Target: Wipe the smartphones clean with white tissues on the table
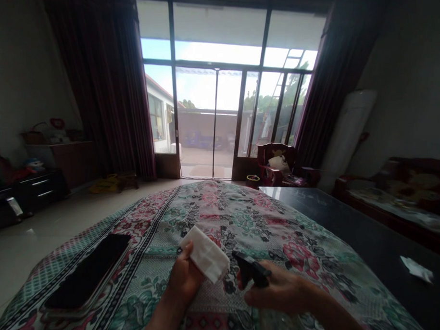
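Observation:
A folded white cloth or tissue (208, 256) rests in my left hand (186, 277), with the thumb pressed on its near left edge. My right hand (278, 288) is closed round the black trigger head (250, 270) of a spray bottle, whose nozzle points left towards the white piece. Below that hand the bottle's clear body shows faintly and blurred. The two hands are apart, above a flowered cloth (165, 263) that covers the table.
A black phone (88, 273) lies on the flowered cloth at the left. On the dark table (374, 236) at the right is a crumpled white piece (417, 269). Farther back stand a wooden chair (275, 158), a glass door (211, 127) and a low black cabinet (42, 188).

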`<act>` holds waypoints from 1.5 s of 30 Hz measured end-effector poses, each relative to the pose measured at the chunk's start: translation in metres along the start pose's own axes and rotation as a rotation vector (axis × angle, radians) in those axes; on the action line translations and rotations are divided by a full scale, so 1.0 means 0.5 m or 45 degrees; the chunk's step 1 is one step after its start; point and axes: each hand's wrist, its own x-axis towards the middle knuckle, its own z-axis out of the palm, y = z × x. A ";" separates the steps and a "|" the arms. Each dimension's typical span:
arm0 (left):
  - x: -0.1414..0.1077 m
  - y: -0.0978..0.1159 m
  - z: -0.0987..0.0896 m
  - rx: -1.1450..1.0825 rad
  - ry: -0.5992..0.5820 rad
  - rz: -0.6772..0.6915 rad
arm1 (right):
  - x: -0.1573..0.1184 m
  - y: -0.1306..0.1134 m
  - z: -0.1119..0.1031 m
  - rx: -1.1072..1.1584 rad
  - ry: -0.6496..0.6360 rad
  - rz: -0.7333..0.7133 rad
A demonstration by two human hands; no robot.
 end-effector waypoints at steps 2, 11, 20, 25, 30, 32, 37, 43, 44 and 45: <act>0.000 0.003 0.001 -0.018 0.015 -0.011 | -0.001 -0.002 -0.002 -0.024 0.007 0.034; -0.007 -0.003 0.016 0.020 0.003 -0.016 | -0.006 -0.023 0.024 -0.103 -0.099 0.103; -0.002 -0.029 0.008 0.118 -0.041 -0.067 | -0.009 -0.054 0.016 -0.101 -0.041 -0.017; -0.010 -0.031 0.014 0.140 -0.091 -0.093 | -0.006 -0.051 0.026 -0.013 -0.011 -0.030; -0.007 -0.029 0.010 0.151 -0.085 -0.117 | -0.014 -0.063 0.025 -0.001 0.109 -0.043; -0.007 -0.029 0.007 0.157 -0.106 -0.127 | -0.012 -0.061 0.027 0.067 0.207 -0.040; -0.012 -0.026 0.008 0.175 -0.144 -0.164 | 0.003 -0.022 0.018 0.106 0.189 -0.021; -0.005 -0.012 0.010 0.105 0.044 -0.024 | 0.007 0.042 -0.061 -0.234 0.703 -0.018; -0.003 -0.011 0.009 0.113 0.066 -0.024 | 0.010 0.058 -0.077 -0.283 0.875 -0.006; -0.002 -0.010 0.009 0.121 0.085 -0.012 | 0.013 0.077 -0.092 -0.309 1.039 0.015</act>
